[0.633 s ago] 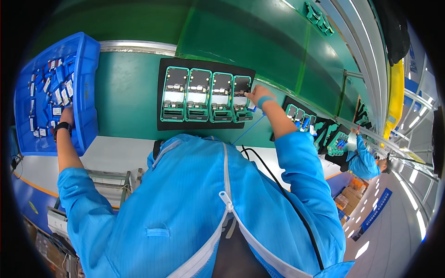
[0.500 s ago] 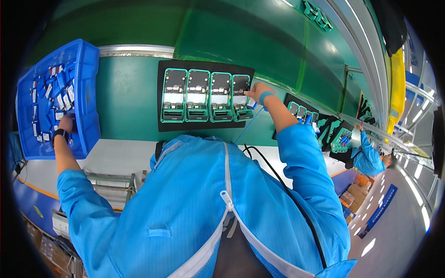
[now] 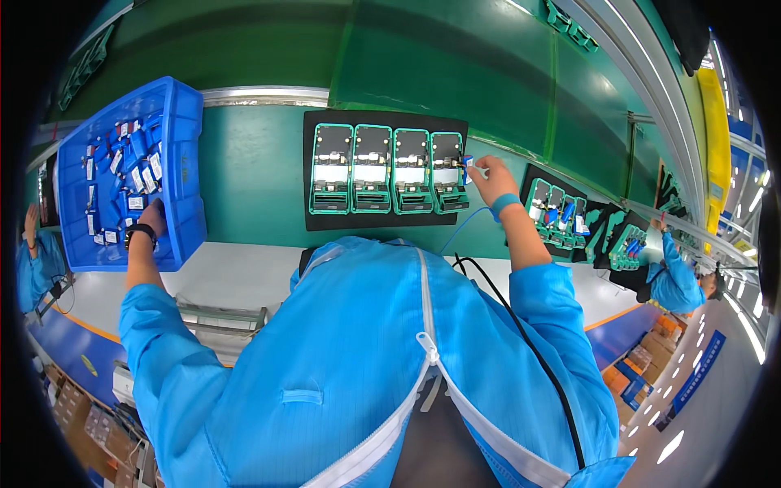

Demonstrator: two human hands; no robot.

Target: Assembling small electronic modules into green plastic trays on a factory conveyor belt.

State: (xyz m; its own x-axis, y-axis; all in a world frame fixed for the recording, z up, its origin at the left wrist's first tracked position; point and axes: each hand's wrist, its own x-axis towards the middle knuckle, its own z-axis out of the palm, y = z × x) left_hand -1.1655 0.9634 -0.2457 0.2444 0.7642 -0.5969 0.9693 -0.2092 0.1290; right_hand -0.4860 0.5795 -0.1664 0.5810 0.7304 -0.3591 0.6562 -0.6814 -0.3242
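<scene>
At the left, my left hand (image 3: 152,218) reaches into a blue plastic bin (image 3: 189,167) with several small blue battery packs (image 3: 130,163) in it. Its fingers point down among the packs and are mostly hidden. My right hand (image 3: 495,180), wearing a blue wrist strap, pinches a blue battery pack (image 3: 468,166) at the right edge of the rightmost green-framed housing (image 3: 448,172). That housing stands in a row with others like it on a black mat (image 3: 382,220). Each has black, white and metallic parts inside.
Right of my hand lies another black mat with green housings (image 3: 556,213) and blue packs. A blue cord (image 3: 464,226) runs from my wrist strap toward my body. A co-worker (image 3: 675,272) is farther right; another person's sleeve (image 3: 41,268) shows at far left.
My right hand has moved slightly right and away from the housing's inside, and the battery pack now sits at the housing's right edge. The whole view has shifted a little.
</scene>
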